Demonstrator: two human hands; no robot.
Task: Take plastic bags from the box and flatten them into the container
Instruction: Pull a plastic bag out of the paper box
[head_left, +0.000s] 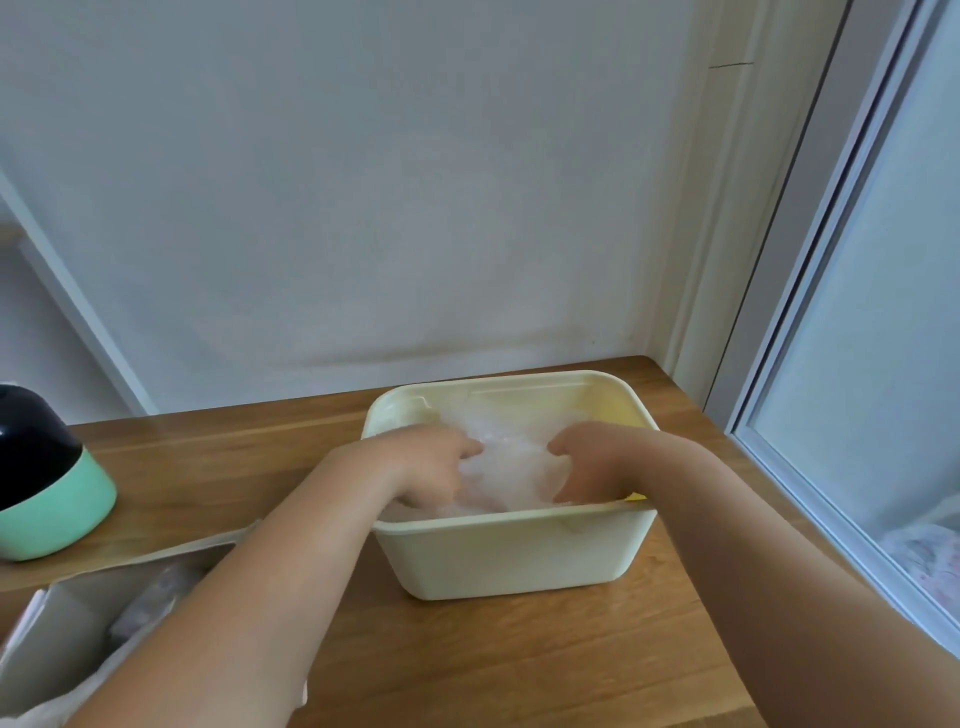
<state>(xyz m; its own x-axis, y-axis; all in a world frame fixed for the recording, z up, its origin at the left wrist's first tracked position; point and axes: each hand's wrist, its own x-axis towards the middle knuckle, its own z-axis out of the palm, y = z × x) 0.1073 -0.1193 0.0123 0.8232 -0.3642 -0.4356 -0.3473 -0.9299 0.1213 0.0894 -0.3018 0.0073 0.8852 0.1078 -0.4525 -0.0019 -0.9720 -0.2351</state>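
Gripped by both hands, the plastic bags (506, 467) are seen as a crumpled, clear-white heap inside the container (514, 556). The left hand (431, 462) is placed on the left part of the heap, its thumb pointed inward over the plastic and its fingers curled down into it. The right hand (592, 460) is set on the right part in a mirrored way, thumb inward and fingers bent down into the plastic. The fingertips of both hands are hidden behind the container's near wall, so how deep they are sunk cannot be told. The two thumbs are kept apart, with a bare patch of plastic between them.

The container is a pale cream, rounded rectangular tub, stood upright on the wooden table (519, 665) near its far right corner. The heap is held below the rim, and the inner far wall is left showing above it.

At the lower left, an open cardboard box (67, 623) is seen on the table, partly covered by the left forearm. Something pale and crinkled (150, 608) is seen inside it, too blurred to be made out clearly. Behind the box, at the left edge, a rounded object (47, 493) with a black top and a mint-green base is stood on the table. A plain white wall (363, 182) is seen behind the table, and a framed frosted pane (857, 364) along its right side.
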